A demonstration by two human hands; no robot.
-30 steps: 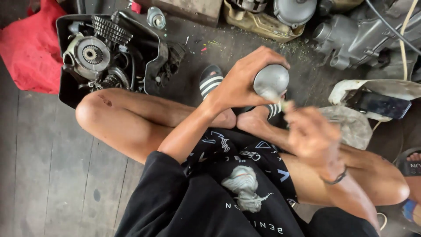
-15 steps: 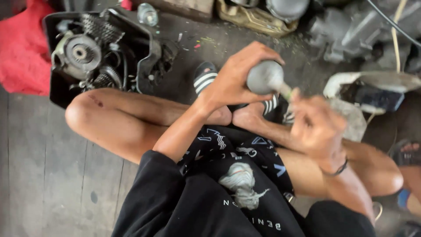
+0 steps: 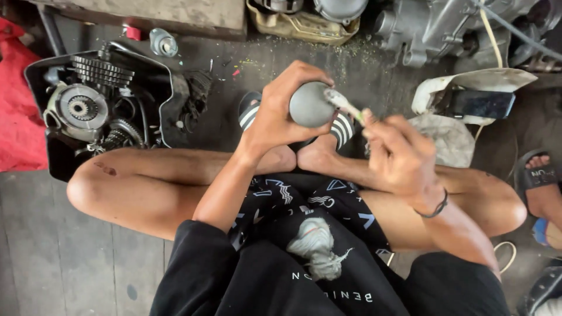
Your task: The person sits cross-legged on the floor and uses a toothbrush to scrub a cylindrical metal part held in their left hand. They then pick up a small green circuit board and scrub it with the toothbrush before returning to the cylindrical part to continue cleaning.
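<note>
Head view: left hand (image 3: 280, 120) wrapped around a rounded grey metal part (image 3: 308, 105) held above the crossed feet, right hand (image 3: 395, 155) pinching a thin pale brush-like tool (image 3: 345, 105) whose tip touches that part, with a black tray of gears (image 3: 96, 102) lying to the left.

My left hand (image 3: 281, 114) holds a round metal part (image 3: 309, 105) above my feet, and my right hand (image 3: 398, 155) is just right of it, with a small brush (image 3: 342, 105) touching the part. A tray of gears (image 3: 96, 99) sits left of my knee; engine casings (image 3: 445, 26) lie ahead; a wad of rag (image 3: 316, 246) rests in my lap.
</note>
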